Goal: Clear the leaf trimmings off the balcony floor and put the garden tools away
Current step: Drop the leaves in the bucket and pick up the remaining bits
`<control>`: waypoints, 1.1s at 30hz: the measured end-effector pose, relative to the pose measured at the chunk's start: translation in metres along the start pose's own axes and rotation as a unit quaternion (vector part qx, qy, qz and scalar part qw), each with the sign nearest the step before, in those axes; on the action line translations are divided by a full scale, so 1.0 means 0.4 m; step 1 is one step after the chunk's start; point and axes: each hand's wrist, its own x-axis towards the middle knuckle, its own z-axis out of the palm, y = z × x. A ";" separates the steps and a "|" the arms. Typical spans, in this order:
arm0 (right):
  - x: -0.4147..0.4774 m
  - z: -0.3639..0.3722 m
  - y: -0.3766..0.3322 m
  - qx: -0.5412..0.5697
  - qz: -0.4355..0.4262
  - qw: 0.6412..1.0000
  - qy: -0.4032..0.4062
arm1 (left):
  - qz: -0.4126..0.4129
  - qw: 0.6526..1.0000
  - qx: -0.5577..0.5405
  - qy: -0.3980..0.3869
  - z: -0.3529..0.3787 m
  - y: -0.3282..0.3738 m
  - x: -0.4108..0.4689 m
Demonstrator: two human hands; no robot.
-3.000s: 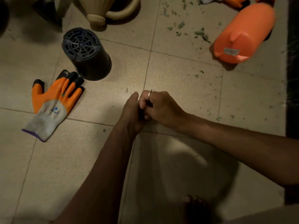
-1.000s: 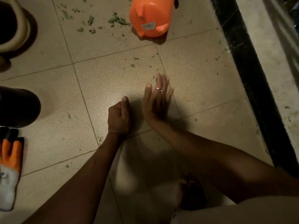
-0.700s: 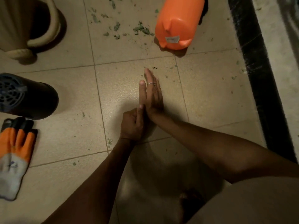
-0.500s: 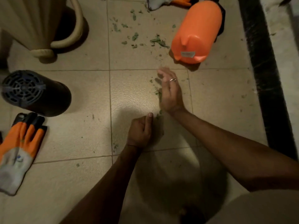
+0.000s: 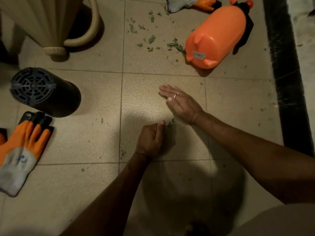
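Mid-frame, our right hand (image 5: 181, 103) is released, fingers straight, low on the balcony floor (image 5: 141, 94); our left hand (image 5: 151, 140) is clenched just below, leaf trimmings (image 5: 171, 123) between them.

I read a beige, finely speckled tile floor (image 5: 85, 142) dotted with green leaf trimmings (image 5: 150, 39). The bright orange plastic sprayer bottle (image 5: 216, 36) matches the orange-and-grey work glove (image 5: 23, 147) with black fingertips. The black plastic pot (image 5: 46, 92) shows a spoked grid base, and the ribbed watering can (image 5: 42, 19) is cream.
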 end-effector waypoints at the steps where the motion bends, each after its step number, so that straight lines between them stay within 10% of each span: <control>1: -0.010 0.019 -0.017 0.006 -0.012 1.000 -0.015 | -0.002 1.000 -0.003 0.001 0.000 0.000 0.000; 8: -0.072 0.085 -0.116 0.222 0.045 0.974 0.007 | -0.026 0.999 -0.034 0.008 -0.004 0.018 -0.005; 11: -0.084 0.054 -0.138 0.349 0.141 0.915 0.147 | -0.053 0.998 -0.030 0.018 -0.009 0.022 -0.004; 14: -0.144 0.072 -0.130 0.276 0.175 0.904 0.274 | -0.068 0.997 -0.036 0.027 -0.011 0.024 -0.005; 24: -0.050 0.225 -0.219 0.111 0.209 0.927 0.291 | -0.130 0.971 -0.170 0.109 -0.024 0.025 0.013; 33: 0.026 0.250 -0.261 0.249 0.131 0.942 0.182 | -0.268 0.804 -0.450 0.282 -0.147 0.045 0.008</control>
